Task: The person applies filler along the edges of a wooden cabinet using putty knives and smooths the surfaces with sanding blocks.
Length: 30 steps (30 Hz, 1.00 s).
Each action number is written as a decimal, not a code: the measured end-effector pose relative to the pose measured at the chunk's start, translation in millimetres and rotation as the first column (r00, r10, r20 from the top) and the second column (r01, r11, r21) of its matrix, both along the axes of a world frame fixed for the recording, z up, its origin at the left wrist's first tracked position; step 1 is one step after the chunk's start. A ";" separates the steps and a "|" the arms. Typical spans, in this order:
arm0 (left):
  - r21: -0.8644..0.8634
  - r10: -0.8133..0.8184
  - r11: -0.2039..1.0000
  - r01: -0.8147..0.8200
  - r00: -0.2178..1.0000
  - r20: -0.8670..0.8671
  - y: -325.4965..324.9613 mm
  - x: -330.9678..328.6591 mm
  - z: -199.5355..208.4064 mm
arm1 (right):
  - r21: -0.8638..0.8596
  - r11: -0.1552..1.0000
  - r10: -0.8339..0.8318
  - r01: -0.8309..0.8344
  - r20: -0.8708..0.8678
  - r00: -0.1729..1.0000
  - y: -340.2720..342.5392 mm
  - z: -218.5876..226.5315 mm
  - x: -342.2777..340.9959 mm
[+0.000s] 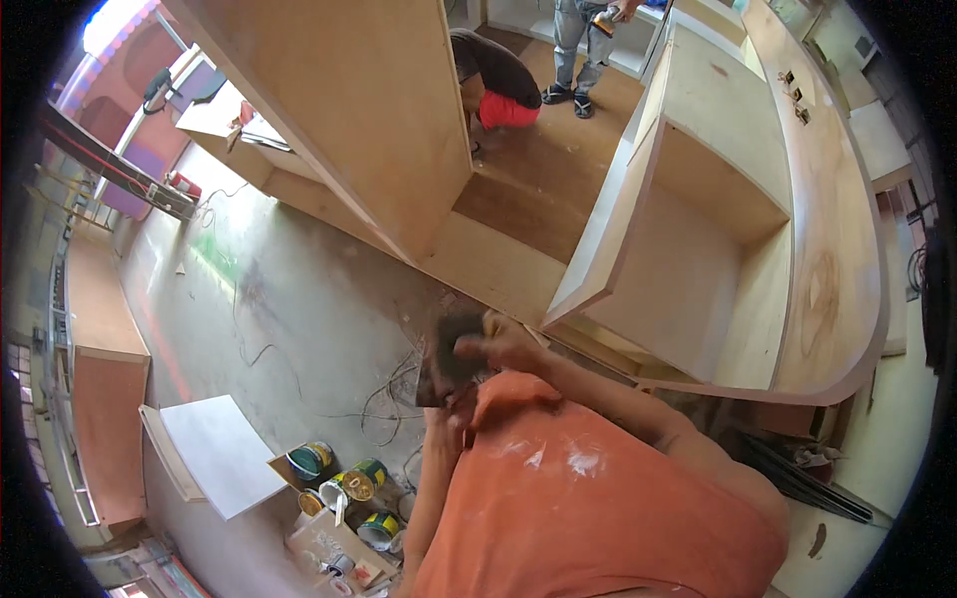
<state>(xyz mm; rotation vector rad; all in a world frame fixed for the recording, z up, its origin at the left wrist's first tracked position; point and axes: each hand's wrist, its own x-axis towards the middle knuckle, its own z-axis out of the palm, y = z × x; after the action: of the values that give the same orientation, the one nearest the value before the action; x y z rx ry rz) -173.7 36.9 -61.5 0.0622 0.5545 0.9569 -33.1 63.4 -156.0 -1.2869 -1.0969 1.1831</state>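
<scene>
In front of my orange shirt, both hands are close together around a dark, flat piece (458, 344), blurred so that its kind is unclear. My right hand (506, 345) grips it from the right, with the thumb and fingers bent over its near side. Below it, my left hand (456, 410) is closed at its lower edge, partly hidden by the shirt's folds. A light wooden cabinet frame (498, 279) stands just beyond the hands.
A tall plywood panel (349, 110) rises ahead. To the right is a curved wooden counter (842, 269) with open compartments. Paint cans (364, 478), a white board (219, 453) and loose cables (384, 404) lie at left. Two people (580, 50) are beyond the cabinet, one crouching.
</scene>
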 end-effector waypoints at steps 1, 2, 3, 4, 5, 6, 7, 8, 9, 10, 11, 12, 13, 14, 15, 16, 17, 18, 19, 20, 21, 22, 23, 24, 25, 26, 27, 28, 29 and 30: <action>0.070 0.231 0.971 -0.228 0.826 -0.514 -5.1 8.7 22.8 | -0.007 0.931 0.364 -0.364 -0.036 0.931 -11.3 34.8 -5.2; -0.212 0.051 0.962 -0.172 0.876 -0.479 -4.3 -5.2 22.9 | 0.002 0.737 0.675 -0.676 -0.071 0.735 -20.9 59.9 -6.5; -0.202 0.068 0.961 -0.188 0.870 -0.488 -6.5 -31.5 -1.8 | 0.015 0.727 0.686 -0.687 -0.073 0.724 -27.8 65.6 -1.7; -0.096 0.090 0.990 -0.100 0.991 -0.103 -13.1 -65.3 -42.5 | 0.039 0.845 0.535 -0.534 -0.094 0.839 -34.7 70.8 7.8; 0.048 0.045 0.997 -0.061 0.955 0.293 -24.2 -84.1 -62.2 | 0.054 0.929 0.370 -0.366 -0.124 0.921 -38.4 76.1 12.8; 0.026 -0.082 0.997 0.078 0.923 0.375 -25.1 -66.9 -39.4 | -0.079 0.992 0.024 -0.101 -0.663 0.748 -38.9 86.9 10.3; 0.027 -0.073 0.997 0.067 0.926 0.370 -33.4 -48.0 -28.6 | -0.076 0.991 0.033 -0.112 -0.667 0.744 -42.7 74.7 20.0; 0.017 -0.159 0.986 0.164 0.921 0.357 -43.1 -29.1 -20.6 | -0.089 0.993 0.017 -0.081 -0.563 0.826 -47.8 52.4 31.0; 0.005 -0.246 0.966 0.260 0.908 0.340 -53.4 -18.3 -16.1 | -0.096 0.994 -0.001 -0.048 -0.454 0.891 -54.6 40.5 34.9; 0.008 -0.190 0.980 0.197 0.934 0.303 -69.1 -25.4 -34.4 | -0.066 0.947 0.310 -0.314 -0.053 0.949 -76.3 91.4 31.8; -0.003 -0.209 0.976 0.220 0.932 0.297 -76.1 -17.3 -29.9 | -0.073 0.954 0.288 -0.292 -0.064 0.956 -98.9 102.2 33.8; -0.025 -0.133 0.990 0.136 0.988 0.079 -80.8 -7.0 -17.4 | 0.180 0.903 0.393 -0.391 0.025 0.919 -121.3 107.3 32.4; -0.015 -0.047 0.999 0.045 0.990 -0.136 -88.1 1.8 -11.6 | 0.411 0.771 0.467 -0.486 0.154 0.871 -139.3 113.3 35.1; -0.015 -0.058 0.998 0.057 0.989 -0.136 -96.0 5.6 -17.9 | 0.232 0.790 0.534 -0.568 0.196 0.822 -159.6 117.4 55.2; -0.008 -0.028 1.000 0.027 0.998 -0.061 -105.7 8.4 -26.4 | 0.226 0.800 0.523 -0.556 0.191 0.831 -182.1 101.0 74.2; -0.006 0.003 1.000 -0.003 1.000 0.015 -116.3 10.5 -33.3 | 0.103 0.957 0.272 -0.269 -0.011 0.962 -205.7 74.8 89.0; -0.006 0.034 0.999 -0.034 0.996 0.088 -124.9 11.6 -35.5 | -0.075 0.997 -0.039 0.027 -0.168 0.985 -223.9 61.2 93.7; -0.015 0.176 0.984 -0.180 0.974 -0.140 -134.3 28.2 -23.6 | -0.082 0.996 -0.052 0.039 -0.170 0.984 -235.3 79.2 87.4; -0.016 0.171 0.984 -0.175 0.976 -0.138 -142.0 37.1 -17.6 | -0.156 0.957 -0.287 0.244 -0.413 0.864 -242.4 112.4 79.5; 0.051 0.275 0.961 -0.270 0.941 -0.198 -148.0 47.2 -12.2 | -0.269 0.872 -0.484 0.408 -0.598 0.639 -248.8 130.7 77.6; 0.120 0.373 0.928 -0.354 0.894 -0.248 -154.3 57.8 -4.2 | -0.264 0.869 -0.489 0.419 -0.592 0.641 -261.8 126.7 78.5; 0.117 0.348 0.937 -0.329 0.901 -0.257 -159.9 68.0 13.5 | -0.323 0.845 -0.534 0.426 -0.485 0.692 -280.5 121.2 76.0; 0.114 0.339 0.941 -0.320 0.907 -0.250 -165.7 72.3 16.2 | -0.378 0.815 -0.568 0.438 -0.372 0.735 -294.3 118.6 73.9; 0.143 0.325 0.945 -0.294 0.883 -0.338 -170.2 75.4 16.9 | -0.295 0.812 -0.583 0.505 -0.349 0.734 -296.1 128.9 61.4; 0.172 0.309 0.950 -0.259 0.855 -0.416 -171.8 79.1 19.6 | -0.284 0.803 -0.595 0.524 -0.341 0.728 -305.2 120.8 59.4; 0.173 0.294 0.955 -0.243 0.867 -0.402 -176.0 80.5 19.8 | -0.265 0.783 -0.619 0.563 -0.239 0.748 -315.2 103.1 57.0; 0.242 0.278 0.954 -0.177 0.826 -0.491 -183.4 77.8 15.7 | -0.245 0.763 -0.638 0.598 -0.137 0.758 -320.8 93.4 54.9; 0.303 0.276 0.946 -0.113 0.768 -0.578 -189.1 72.2 9.5 | -0.240 0.759 -0.643 0.605 -0.134 0.754 -316.4 111.0 50.2; 0.304 0.271 0.947 -0.107 0.774 -0.573 -189.8 65.8 2.5 | -0.267 0.737 -0.672 0.621 -0.184 0.718 -309.0 134.9 44.9; 0.447 0.267 0.891 0.080 0.705 -0.657 -187.0 62.3 1.5 | -0.293 0.704 -0.708 0.646 -0.229 0.668 -303.2 151.6 43.0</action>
<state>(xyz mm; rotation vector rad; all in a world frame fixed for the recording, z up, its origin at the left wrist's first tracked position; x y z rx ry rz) -111.4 -150.1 -60.0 0.8685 1.0475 1.1446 10.0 -239.8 -4.4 -1.4026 -0.1895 0.8695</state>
